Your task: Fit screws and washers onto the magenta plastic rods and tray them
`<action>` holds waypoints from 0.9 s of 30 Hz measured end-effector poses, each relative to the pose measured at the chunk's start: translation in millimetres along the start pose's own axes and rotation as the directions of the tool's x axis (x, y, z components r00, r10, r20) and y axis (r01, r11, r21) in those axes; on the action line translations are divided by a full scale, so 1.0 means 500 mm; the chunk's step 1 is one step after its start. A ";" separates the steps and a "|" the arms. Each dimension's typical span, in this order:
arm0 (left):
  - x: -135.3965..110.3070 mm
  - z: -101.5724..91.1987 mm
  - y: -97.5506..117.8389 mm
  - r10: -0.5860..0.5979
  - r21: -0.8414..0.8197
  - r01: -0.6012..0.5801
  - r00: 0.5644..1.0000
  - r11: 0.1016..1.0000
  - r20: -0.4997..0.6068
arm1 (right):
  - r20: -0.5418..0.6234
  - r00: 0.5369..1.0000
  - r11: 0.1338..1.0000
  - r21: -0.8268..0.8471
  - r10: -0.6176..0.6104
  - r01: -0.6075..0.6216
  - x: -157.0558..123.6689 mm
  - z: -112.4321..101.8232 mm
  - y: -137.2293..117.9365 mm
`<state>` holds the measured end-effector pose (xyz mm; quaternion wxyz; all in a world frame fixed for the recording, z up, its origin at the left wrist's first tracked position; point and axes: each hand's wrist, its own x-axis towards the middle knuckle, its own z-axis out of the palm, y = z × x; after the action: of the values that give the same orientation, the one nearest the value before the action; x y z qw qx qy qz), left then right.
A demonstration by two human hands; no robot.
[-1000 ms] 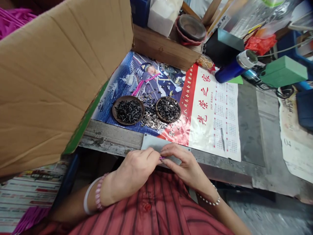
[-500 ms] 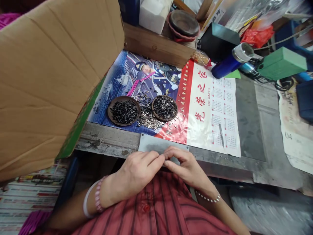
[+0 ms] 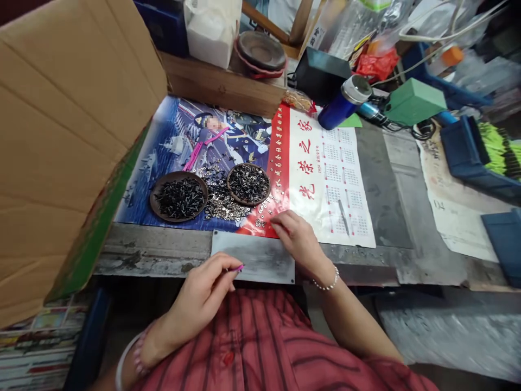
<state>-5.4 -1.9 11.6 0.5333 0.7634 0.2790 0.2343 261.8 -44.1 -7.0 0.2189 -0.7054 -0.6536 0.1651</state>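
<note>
My left hand (image 3: 205, 293) is closed in a pinch near the front edge of the bench, around a thin pink strip (image 3: 239, 268) whose tip sticks out past the fingers. My right hand (image 3: 299, 241) reaches farther forward, its fingers drawn together over the poster beside some loose small metal rings (image 3: 260, 222); anything between its fingertips is hidden. Ahead of both hands are a round brown dish (image 3: 155, 212) of black pins and a smaller round dish (image 3: 267, 182) with black pins and rings. More rings and dark bits are heaped between them.
Several pink strips (image 3: 194, 154) lie on the calendar poster (image 3: 358, 179), as does a pen (image 3: 344, 217). A grey metal plate (image 3: 264, 255) sits at the bench edge. Cardboard (image 3: 69, 136) stands at left. Behind are a wooden beam (image 3: 222, 89), a blue flask (image 3: 340, 108) and a green block (image 3: 415, 102).
The two hands have come apart. My right hand has moved forward to the loose rings, while my left stays back with the pink strip now showing. The view has shifted to the right.
</note>
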 end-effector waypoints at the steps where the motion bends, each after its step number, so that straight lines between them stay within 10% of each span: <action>1: -0.002 0.000 0.002 -0.023 -0.017 0.023 1.000 1.000 -0.014 | -0.002 1.000 1.000 -0.029 0.011 -0.012 0.009 0.001 0.005; 13: 0.004 0.006 0.019 -0.310 -0.309 0.279 0.949 0.909 -0.054 | 0.034 0.990 0.991 -0.018 0.134 -0.133 0.067 -0.001 0.012; 20: 0.019 0.033 0.009 -0.401 -0.538 0.281 0.908 0.795 -0.119 | 0.043 0.998 0.799 0.597 0.054 -0.069 -0.026 -0.017 -0.118; 27: 0.021 0.044 0.003 -0.450 -0.628 0.311 0.890 0.713 -0.071 | -0.102 0.989 0.797 0.603 0.106 -0.023 -0.046 0.022 -0.155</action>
<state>16.8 -10.2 6.9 0.7499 0.4491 0.3987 0.2774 188.1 -62.0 22.9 0.4673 -0.6311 -0.5274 0.3243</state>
